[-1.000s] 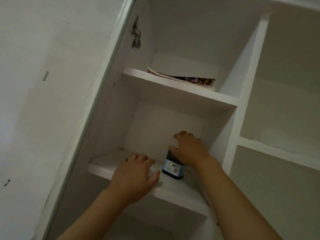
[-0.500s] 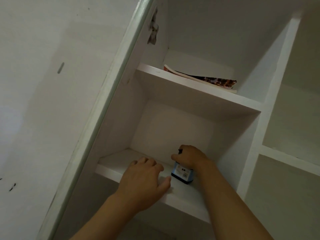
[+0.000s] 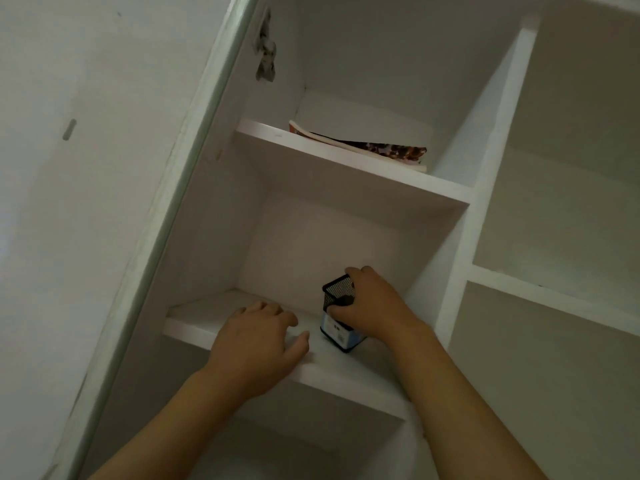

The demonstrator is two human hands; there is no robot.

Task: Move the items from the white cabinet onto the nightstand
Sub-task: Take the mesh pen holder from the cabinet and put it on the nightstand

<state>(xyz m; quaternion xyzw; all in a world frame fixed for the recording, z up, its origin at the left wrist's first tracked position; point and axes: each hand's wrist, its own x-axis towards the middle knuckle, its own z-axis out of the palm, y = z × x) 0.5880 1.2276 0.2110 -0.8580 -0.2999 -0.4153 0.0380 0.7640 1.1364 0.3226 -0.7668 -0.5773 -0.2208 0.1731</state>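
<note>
- A pale wall (image 3: 86, 168) fills the left side, bearing a small grey mark (image 3: 69, 129) and a few dark specks.
- A greenish-white frame edge (image 3: 180, 188) runs diagonally between the wall and the shelving.
- A patch of chipped, peeling paint (image 3: 266, 53) shows high on the inner side panel.
- An upright divider (image 3: 491, 161) separates further compartments (image 3: 568, 202) on the right.
- The light is dim and soft.

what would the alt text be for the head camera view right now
A person's right hand grips a black mesh pen holder with a blue label, tilted on a white cabinet shelf, while the left hand rests on the shelf beside it. A patterned flat booklet lies on the shelf above.
</note>
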